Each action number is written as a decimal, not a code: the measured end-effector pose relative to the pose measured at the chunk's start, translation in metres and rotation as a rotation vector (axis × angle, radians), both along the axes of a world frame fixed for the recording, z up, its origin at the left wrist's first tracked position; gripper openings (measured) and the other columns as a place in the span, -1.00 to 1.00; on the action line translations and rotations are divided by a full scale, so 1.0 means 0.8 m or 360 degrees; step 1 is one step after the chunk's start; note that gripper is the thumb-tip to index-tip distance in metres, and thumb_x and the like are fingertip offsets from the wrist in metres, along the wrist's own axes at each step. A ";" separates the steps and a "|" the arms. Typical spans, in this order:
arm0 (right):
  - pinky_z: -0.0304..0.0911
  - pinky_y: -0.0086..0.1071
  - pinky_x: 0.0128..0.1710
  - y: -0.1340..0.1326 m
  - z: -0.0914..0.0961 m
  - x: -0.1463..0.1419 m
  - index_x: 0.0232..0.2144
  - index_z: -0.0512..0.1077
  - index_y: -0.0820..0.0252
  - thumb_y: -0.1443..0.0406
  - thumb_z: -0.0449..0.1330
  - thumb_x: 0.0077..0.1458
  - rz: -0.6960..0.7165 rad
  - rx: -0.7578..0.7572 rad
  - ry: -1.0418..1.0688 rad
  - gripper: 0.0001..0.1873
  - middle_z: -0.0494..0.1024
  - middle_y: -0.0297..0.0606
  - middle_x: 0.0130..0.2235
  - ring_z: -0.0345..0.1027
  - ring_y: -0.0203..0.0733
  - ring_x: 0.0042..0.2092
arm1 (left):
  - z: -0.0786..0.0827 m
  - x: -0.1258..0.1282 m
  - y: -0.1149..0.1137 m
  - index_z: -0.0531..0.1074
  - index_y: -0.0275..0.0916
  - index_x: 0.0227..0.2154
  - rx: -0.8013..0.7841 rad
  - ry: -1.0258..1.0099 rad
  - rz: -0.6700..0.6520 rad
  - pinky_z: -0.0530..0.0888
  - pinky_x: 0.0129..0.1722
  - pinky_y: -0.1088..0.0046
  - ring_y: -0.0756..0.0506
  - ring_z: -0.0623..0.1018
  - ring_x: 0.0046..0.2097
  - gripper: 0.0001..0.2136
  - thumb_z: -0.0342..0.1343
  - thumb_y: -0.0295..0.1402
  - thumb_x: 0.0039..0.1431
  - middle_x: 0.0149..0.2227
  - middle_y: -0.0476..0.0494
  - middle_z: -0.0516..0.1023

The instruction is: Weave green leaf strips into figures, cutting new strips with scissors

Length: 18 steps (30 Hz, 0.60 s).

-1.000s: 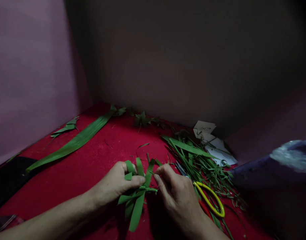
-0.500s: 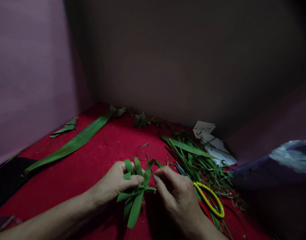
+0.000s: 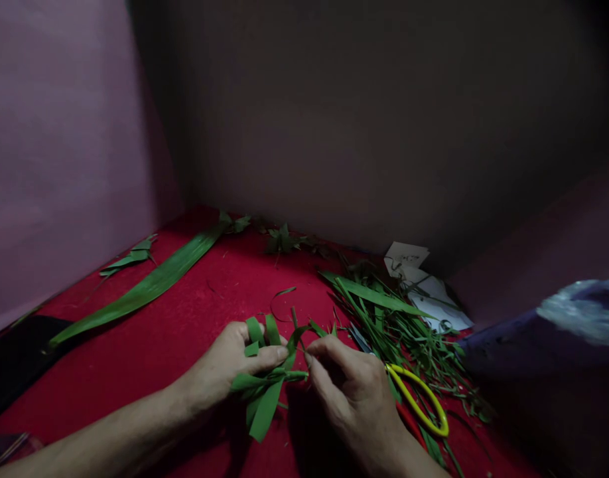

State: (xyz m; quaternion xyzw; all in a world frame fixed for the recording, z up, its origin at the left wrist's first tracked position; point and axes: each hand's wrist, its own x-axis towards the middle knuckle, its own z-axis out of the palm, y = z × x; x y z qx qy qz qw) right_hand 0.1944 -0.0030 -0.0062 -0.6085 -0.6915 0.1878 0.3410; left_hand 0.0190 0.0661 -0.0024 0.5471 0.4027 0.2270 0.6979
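A bundle of folded green leaf strips [image 3: 267, 385] sits between my two hands over the red cloth [image 3: 185, 318]. My left hand [image 3: 229, 365] grips it, thumb pressed across the strips, with looped ends sticking up past the fingers. My right hand [image 3: 351, 385] pinches a thin strip end at the right side of the bundle, fingers closed together. Loose strip tails hang down toward me.
A long green leaf [image 3: 145, 285] lies at the left. Cut leaf strips [image 3: 394, 318] are heaped at the right, with yellow-handled scissors [image 3: 418, 401] beside my right hand. White paper scraps [image 3: 424, 279] lie by the wall. A purple-grey bag [image 3: 558, 332] sits at far right.
Both hands have shifted slightly away from me with the bundle. The hanging tails have drawn up shorter as the right hand pulls its strip.
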 end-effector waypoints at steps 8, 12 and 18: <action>0.08 -0.47 -0.49 -0.001 -0.001 -0.002 -0.44 0.38 0.16 0.35 0.02 0.12 -0.0013 -0.0039 -0.0028 -0.84 0.43 -0.35 -0.58 0.24 -0.31 -0.56 | 0.005 0.001 0.000 0.39 -0.36 -0.49 0.0087 0.0075 -0.0054 0.21 -0.53 0.55 0.05 0.25 -0.53 -0.72 0.18 -0.18 -0.03 -0.60 0.06 0.25; 0.07 -0.48 -0.49 0.000 -0.001 -0.001 -0.43 0.39 0.16 0.36 0.03 0.11 -0.0009 -0.0051 -0.0011 -0.84 0.42 -0.35 -0.57 0.24 -0.31 -0.55 | 0.001 0.001 -0.001 0.39 -0.37 -0.48 0.0080 0.0059 -0.0073 0.22 -0.52 0.55 0.05 0.26 -0.53 -0.70 0.18 -0.16 -0.03 -0.59 0.05 0.26; 0.08 -0.50 -0.50 0.003 0.002 -0.002 -0.45 0.40 0.18 0.38 0.03 0.10 0.0034 -0.0010 0.0050 -0.83 0.40 -0.38 -0.57 0.22 -0.34 -0.55 | -0.004 -0.001 0.000 0.39 -0.35 -0.44 0.0008 0.0031 -0.0064 0.24 -0.52 0.54 0.05 0.28 -0.52 -0.70 0.19 -0.16 -0.04 -0.58 0.05 0.27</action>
